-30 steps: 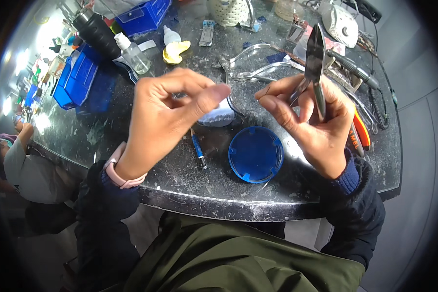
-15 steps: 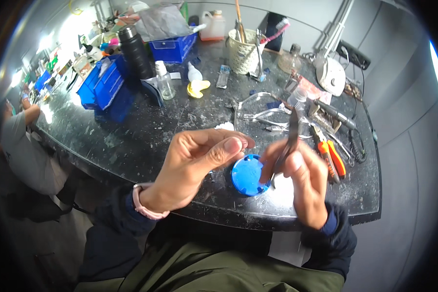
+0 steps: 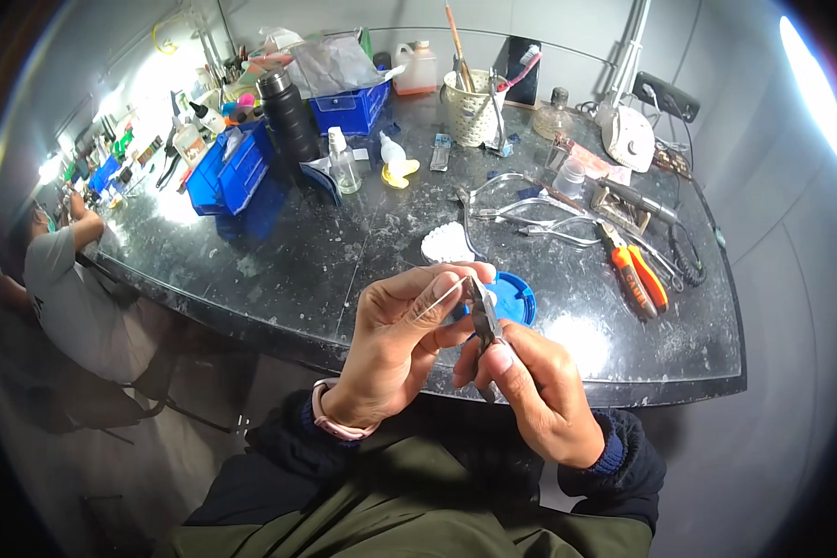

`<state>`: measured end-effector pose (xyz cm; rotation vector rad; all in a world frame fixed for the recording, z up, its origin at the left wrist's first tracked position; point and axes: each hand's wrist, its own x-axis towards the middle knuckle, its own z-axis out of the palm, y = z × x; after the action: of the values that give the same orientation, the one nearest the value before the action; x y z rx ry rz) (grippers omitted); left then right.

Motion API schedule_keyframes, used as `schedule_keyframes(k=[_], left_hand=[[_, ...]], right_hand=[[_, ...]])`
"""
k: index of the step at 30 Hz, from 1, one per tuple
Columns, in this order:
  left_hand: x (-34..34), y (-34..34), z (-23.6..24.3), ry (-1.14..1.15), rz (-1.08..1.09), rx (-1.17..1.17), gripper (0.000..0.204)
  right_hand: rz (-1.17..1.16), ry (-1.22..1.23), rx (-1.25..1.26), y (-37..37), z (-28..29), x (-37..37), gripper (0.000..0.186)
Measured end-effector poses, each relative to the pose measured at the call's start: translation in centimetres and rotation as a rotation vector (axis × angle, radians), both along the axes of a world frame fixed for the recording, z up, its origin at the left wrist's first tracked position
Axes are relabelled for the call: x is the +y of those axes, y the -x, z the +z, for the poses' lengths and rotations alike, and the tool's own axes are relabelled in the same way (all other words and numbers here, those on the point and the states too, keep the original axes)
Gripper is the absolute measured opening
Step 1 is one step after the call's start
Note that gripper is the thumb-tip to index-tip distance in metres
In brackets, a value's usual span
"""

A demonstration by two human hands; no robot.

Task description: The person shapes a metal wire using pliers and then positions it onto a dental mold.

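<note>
My left hand (image 3: 391, 349), with a pink band at the wrist, is closed in a pinch on a thin pale wire (image 3: 440, 300). Small metal pliers (image 3: 484, 318) are gripped in my right hand (image 3: 551, 395), jaws pointing up. Their tip meets the end of the wire at my left fingertips; whether the jaws are closed on it I cannot make out. Just behind both hands lies a round blue lid (image 3: 515, 300), partly covered by the pliers and fingers. A white dental model (image 3: 446, 244) sits beyond my left hand on the black table (image 3: 279, 279).
Several metal pliers (image 3: 530, 209) and orange-handled pliers (image 3: 644, 284) lie to the right, near a handpiece (image 3: 637, 197). Farther back stand a spray bottle (image 3: 342, 163), a black flask (image 3: 288, 116), blue bins (image 3: 232, 172) and a white basket (image 3: 470, 110). Another person (image 3: 74, 270) sits at far left.
My right hand has turned and brought the pliers down and left, up against the wire at my left fingertips. Both hands are lower in the view, uncovering the white dental model.
</note>
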<state>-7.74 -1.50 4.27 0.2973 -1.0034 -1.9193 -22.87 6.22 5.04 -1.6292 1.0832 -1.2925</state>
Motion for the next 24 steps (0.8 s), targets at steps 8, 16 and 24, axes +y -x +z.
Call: schedule_keyframes(k=[8, 16, 24], left_hand=[[1.0, 0.1, -1.3, -0.029, 0.026, 0.020, 0.020], [1.2, 0.1, -1.9, -0.014, 0.016, 0.069, 0.018], [1.1, -0.1, -2.2, 0.013, 0.009, 0.093, 0.019]], right_hand=[[-0.071, -0.030, -0.011, -0.8, -0.8, 1.1, 0.017], [-0.175, 0.126, 0.109, -1.4, -1.8, 1.0, 0.015], [-0.224, 0.141, 0.163, -1.8, -2.0, 1.0, 0.014]])
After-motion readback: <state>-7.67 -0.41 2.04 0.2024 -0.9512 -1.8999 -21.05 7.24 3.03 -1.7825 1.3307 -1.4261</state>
